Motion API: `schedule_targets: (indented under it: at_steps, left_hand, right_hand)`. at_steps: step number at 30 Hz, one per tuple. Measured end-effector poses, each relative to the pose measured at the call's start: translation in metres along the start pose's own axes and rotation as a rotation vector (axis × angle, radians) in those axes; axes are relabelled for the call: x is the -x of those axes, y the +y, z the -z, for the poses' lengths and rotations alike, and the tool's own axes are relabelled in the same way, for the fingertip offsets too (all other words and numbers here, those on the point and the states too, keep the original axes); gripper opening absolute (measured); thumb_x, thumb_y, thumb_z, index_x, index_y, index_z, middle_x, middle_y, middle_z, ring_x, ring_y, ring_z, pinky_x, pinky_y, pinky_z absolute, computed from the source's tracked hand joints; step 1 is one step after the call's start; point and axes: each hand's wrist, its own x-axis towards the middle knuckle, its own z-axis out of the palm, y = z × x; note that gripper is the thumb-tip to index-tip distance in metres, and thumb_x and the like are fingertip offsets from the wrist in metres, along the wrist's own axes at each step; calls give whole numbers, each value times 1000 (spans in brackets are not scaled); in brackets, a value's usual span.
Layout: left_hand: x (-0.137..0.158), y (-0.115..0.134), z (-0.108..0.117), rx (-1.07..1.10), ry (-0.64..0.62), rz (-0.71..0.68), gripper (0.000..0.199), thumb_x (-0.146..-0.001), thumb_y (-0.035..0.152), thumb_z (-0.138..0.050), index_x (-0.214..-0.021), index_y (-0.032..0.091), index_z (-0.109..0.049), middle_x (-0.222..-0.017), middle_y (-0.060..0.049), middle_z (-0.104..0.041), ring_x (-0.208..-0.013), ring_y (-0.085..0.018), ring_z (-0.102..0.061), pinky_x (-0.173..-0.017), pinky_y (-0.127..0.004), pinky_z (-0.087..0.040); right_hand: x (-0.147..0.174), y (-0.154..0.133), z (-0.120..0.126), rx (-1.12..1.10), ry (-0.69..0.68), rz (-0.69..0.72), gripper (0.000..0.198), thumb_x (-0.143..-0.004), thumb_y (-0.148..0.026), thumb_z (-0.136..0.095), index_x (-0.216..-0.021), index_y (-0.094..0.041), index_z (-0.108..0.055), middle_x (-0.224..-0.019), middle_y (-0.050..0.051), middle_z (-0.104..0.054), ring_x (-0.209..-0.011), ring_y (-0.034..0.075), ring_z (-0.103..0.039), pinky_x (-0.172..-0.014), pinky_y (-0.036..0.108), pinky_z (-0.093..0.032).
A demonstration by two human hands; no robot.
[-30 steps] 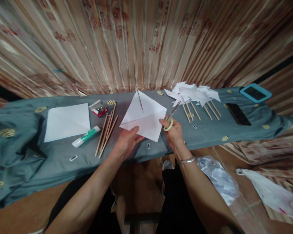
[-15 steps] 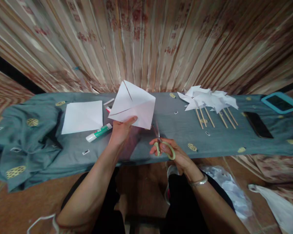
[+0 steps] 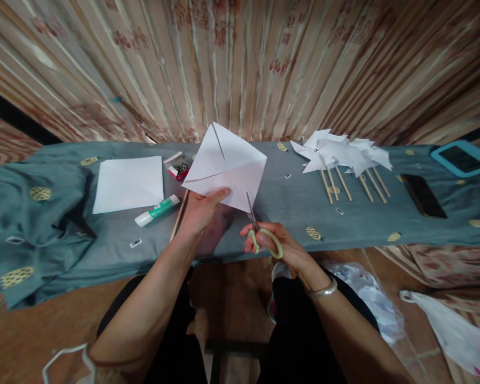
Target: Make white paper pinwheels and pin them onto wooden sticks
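Observation:
My left hand grips a square sheet of white paper by its lower edge, thumb on top. Two slits run inward from the paper's top and left corners. My right hand has its fingers in the pale green handles of a pair of scissors. The blades are at the paper's lower right corner, one of them over the sheet. Part of a wooden stick shows beside my left wrist. Behind the paper's left corner is a small red and white box with dark little pieces inside.
A stack of white paper and a glue stick lie on the left of the cloth-covered table. Several paper pinwheels on sticks lie to the right, then a phone and a blue-framed tablet. A curtain hangs behind.
The scissors have come up to the paper's lower right corner. In the picture, the paper has shifted slightly right and up, and more of the small box and the stick shows.

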Motion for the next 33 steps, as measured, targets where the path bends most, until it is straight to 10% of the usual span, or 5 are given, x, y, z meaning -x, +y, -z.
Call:
schedule_targets:
  at_steps: [33]
  left_hand:
    - [4,3,-3,-13,25,11,62,-48,11,-80,-108,14,-66,-87,-4,-75,-79,-18,-68,-85,-31,-52]
  right_hand:
    - [0,-2,-3,36,33,-54,56,-68,-65,-73,-93,-15,-67,-66,-1,-65,-59,9,-55,-60,25,-46]
